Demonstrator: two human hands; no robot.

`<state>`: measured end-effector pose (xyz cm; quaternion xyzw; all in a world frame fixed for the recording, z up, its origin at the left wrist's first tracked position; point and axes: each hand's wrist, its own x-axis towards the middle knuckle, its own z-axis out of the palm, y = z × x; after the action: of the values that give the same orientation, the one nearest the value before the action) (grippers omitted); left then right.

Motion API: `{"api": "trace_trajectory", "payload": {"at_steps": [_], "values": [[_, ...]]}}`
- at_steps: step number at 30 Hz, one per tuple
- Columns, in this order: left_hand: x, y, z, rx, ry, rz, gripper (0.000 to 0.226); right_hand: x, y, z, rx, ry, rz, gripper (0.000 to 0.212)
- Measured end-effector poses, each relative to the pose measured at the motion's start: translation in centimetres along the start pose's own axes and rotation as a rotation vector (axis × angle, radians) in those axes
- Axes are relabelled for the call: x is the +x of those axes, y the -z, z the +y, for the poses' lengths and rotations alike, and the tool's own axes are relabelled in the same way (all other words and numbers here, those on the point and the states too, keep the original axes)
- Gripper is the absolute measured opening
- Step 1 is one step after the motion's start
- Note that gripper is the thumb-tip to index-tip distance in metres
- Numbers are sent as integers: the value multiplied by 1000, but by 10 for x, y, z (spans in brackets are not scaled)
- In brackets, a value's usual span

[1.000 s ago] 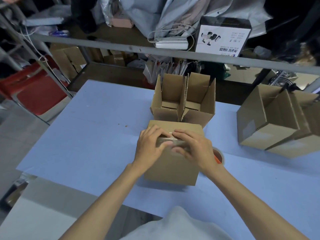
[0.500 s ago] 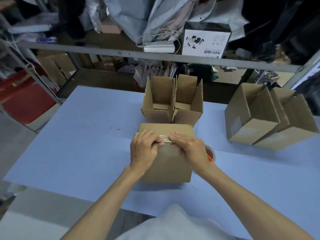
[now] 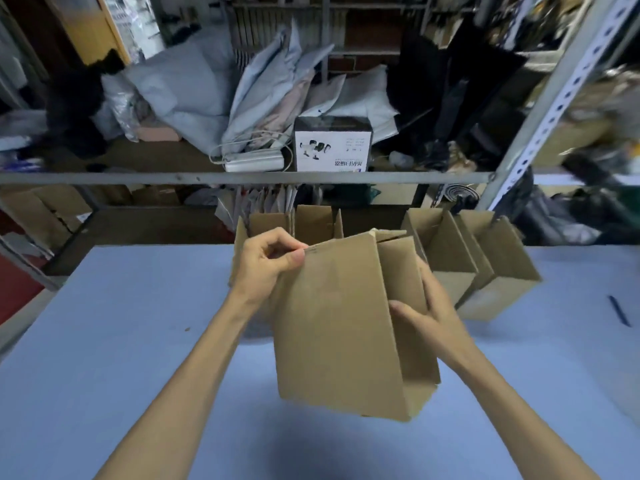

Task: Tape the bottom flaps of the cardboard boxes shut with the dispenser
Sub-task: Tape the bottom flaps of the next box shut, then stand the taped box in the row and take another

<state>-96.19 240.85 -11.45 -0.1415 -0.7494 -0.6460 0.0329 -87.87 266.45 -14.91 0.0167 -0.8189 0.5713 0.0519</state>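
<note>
A brown cardboard box (image 3: 332,327) hangs tilted in the air above the blue table (image 3: 104,341). My left hand (image 3: 266,265) pinches its upper left corner. My right hand (image 3: 429,306) grips its right side, thumb on the front face and fingers behind. Behind it stands an open box (image 3: 311,220) with its flaps up, partly hidden. The tape dispenser is hidden from view.
Two more cardboard boxes (image 3: 485,268) lean at the right back of the table. A dark pen-like object (image 3: 620,311) lies near the right edge. A metal shelf rail (image 3: 207,177) crosses behind, with bags and a white printed carton (image 3: 332,147) on the shelf.
The box was flat on the table with both hands pressing along its top seam. Now both hands have lifted it off the table and tilted it. The view has tipped up.
</note>
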Motion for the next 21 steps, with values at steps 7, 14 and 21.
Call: {"api": "trace_trajectory", "payload": {"at_steps": [7, 14, 21], "values": [[-8, -91, 32, 182, -50, 219, 34, -7, 49, -8, 12, 54, 331, 86], [-7, -140, 57, 466, 153, -100, 77, 25, 74, -15, -321, 118, 420, 91], [51, -145, 34, 430, 181, 55, 31, 85, 73, 7, -587, 22, 303, 88]]}}
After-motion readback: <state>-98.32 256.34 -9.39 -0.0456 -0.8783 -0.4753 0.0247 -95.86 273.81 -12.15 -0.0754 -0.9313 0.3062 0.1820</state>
